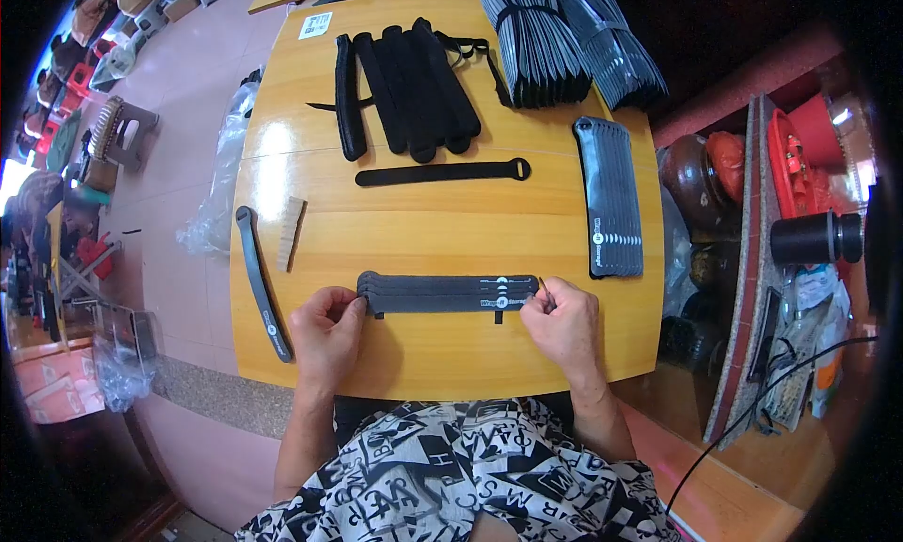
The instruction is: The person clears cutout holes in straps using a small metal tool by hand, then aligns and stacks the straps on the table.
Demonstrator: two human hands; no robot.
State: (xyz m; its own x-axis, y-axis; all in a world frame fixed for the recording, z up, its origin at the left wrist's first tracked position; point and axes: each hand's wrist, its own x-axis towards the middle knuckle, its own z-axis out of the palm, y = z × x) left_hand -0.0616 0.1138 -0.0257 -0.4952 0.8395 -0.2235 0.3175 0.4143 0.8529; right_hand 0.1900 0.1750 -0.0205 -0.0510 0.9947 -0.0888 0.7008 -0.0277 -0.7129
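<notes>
Had a row of dark grey straps (433, 294) right there on the near part of the table (451, 363), laid crosswise and overlapping, between the two hands! Showed white lettering toward the right end, plus two small dark tabs peeking out along the near edge. Had the left hand (327, 327) bent in at the left end, thumb and forefinger nearly together; could not tell a firm grip from a mere touch. Had the right hand (564, 326) at the other end, fingers closed up in a pinch, with a thin dark piece (543, 290) poking out; could not make out just what sort.

Over to the left, spotted one loose grey strap (262, 288) slanting beside the left hand, and a small tan strip (291, 234) just beyond. Straight ahead, picked out a single black strap (433, 173) lying crosswise, then a pile of black straps (414, 95) behind, with a narrow black bundle (349, 109) alongside. Swung right: met a stack of lettered straps (611, 199) near the table's edge, and a big banded bundle (533, 48) in the far corner. Past all that, caught a stool (122, 133) out on the floor (188, 100) at left, and a red tub (816, 147) at right.
</notes>
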